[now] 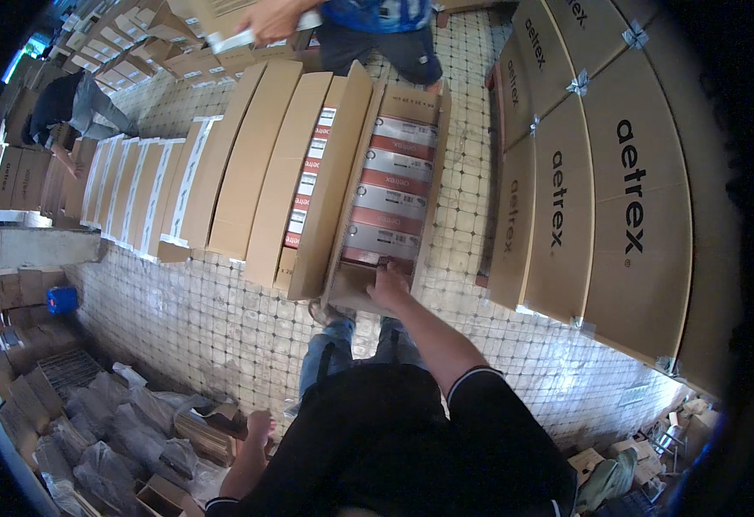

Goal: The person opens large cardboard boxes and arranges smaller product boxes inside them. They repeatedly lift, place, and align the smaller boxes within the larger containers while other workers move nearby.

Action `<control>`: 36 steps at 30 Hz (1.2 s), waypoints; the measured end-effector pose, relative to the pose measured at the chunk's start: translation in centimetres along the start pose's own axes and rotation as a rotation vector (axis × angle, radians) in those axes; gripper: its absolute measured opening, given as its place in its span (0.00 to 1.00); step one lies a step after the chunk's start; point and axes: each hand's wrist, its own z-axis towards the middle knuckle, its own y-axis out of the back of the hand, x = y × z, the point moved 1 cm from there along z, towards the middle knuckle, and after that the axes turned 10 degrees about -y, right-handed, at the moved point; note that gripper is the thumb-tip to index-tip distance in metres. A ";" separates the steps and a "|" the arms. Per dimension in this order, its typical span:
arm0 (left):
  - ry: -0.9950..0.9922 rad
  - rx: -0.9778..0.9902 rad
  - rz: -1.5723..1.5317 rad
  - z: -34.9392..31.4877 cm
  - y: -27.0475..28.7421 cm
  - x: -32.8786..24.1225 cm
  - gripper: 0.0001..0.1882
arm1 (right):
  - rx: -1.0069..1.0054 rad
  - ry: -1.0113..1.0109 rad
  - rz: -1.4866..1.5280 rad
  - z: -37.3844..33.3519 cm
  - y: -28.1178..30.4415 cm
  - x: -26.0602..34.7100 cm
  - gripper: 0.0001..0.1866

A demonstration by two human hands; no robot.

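Observation:
In front of me stands a long open carton point(368, 172) holding a row of red-and-white shoeboxes point(385, 200). My right hand point(388, 286) is at its near end, fingers curled against the edge of the nearest shoebox. Whether something sits between those fingers is hidden. A brown flap point(353, 283) lies beside this hand at the near end. Down at my left side hangs my left hand point(259, 426), loosely closed, with nothing visible in it, above a brown carton point(206, 435) on the floor.
Tall closed cartons point(635, 181) are stacked on the right. More cartons point(260, 146) stand in a row to the left, one showing shoeboxes. A co-worker point(377, 39) holds a carton at the far side; another person point(75, 108) bends at far left. Plastic bags point(118, 431) lie lower left.

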 end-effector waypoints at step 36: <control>-0.309 -0.028 -0.112 4.3 2.4 9.5 0.09 | 0.022 -0.255 0.071 -14.9 1.8 -0.6 0.33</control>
